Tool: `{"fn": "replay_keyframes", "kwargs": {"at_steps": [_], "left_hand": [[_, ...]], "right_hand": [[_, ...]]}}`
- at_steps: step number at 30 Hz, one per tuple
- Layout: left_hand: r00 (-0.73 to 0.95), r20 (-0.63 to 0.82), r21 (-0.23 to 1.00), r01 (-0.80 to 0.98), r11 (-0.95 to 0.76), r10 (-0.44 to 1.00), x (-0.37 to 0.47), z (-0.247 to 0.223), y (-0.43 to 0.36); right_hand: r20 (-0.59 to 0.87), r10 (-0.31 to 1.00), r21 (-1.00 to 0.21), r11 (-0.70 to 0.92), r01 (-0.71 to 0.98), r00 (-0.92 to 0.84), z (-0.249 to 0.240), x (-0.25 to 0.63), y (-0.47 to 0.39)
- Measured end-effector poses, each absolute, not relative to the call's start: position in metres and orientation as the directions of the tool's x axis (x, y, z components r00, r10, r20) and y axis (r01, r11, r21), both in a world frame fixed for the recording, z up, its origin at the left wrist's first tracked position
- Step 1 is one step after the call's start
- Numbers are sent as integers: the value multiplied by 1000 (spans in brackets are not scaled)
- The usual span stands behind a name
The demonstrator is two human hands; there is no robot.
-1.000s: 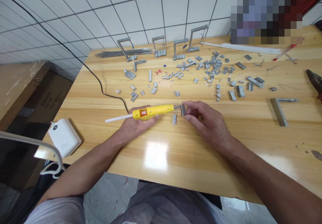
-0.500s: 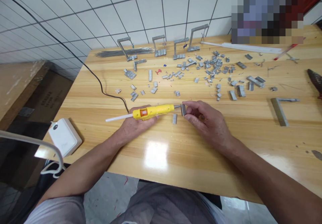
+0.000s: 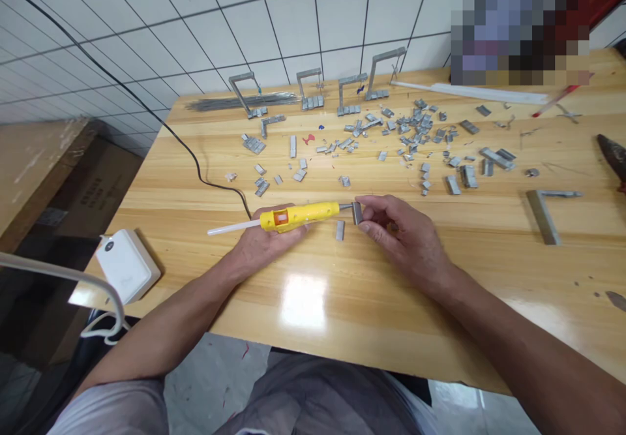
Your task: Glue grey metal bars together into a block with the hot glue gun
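My left grip (image 3: 267, 246) is closed on a yellow glue gun, fingers mostly hidden beneath its body, and my right grip (image 3: 408, 239) pinches a grey metal piece between thumb and fingertips. The bench (image 3: 391, 330) is the largest thing here; I work over its bare front part, likely for elbow room. A white box (image 3: 128, 262) sits at its left edge, out of my arms' way. The glue gun (image 3: 307, 214) lies level and points right, presumably so its nozzle meets the metal face squarely; a black cord (image 3: 196, 161) runs down to my left grip, and a white glue stick (image 3: 235, 227) juts from the rear. Hook-shaped metal frames (image 3: 341, 99) stand along the far edge, perhaps parked there to stay undisturbed. The grey metal piece (image 3: 357, 212) is up at the nozzle tip, held from the far side, which I judge keeps my fingers off the hot end; whether tip and metal touch, I can't tell. Just below lies a loose metal strip (image 3: 340, 230), and smaller scraps (image 3: 420, 122) litter the back. Against the earlier frame almost nothing differs: both grips keep their hold, and the whole view sits very slightly to the right.
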State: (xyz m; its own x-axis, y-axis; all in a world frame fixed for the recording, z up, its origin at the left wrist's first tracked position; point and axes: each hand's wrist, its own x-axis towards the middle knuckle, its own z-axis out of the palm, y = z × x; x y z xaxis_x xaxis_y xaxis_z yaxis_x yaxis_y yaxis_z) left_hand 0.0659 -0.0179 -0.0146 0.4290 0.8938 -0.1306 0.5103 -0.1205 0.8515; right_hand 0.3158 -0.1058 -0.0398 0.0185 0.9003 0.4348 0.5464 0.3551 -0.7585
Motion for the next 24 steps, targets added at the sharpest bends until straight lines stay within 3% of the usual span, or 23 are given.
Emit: {"fn": "replay_keyframes", "kwargs": {"at_steps": [15,24], "left_hand": [[430,-127,860,497,-117,894,67,-13,-18],[433,-141,847,519,-118,890,64,-16,-18]], "right_hand": [[390,920,-781,314,540,29,-37,315,-106],[434,901,-765,353,538,27,-38,315,-106]]}}
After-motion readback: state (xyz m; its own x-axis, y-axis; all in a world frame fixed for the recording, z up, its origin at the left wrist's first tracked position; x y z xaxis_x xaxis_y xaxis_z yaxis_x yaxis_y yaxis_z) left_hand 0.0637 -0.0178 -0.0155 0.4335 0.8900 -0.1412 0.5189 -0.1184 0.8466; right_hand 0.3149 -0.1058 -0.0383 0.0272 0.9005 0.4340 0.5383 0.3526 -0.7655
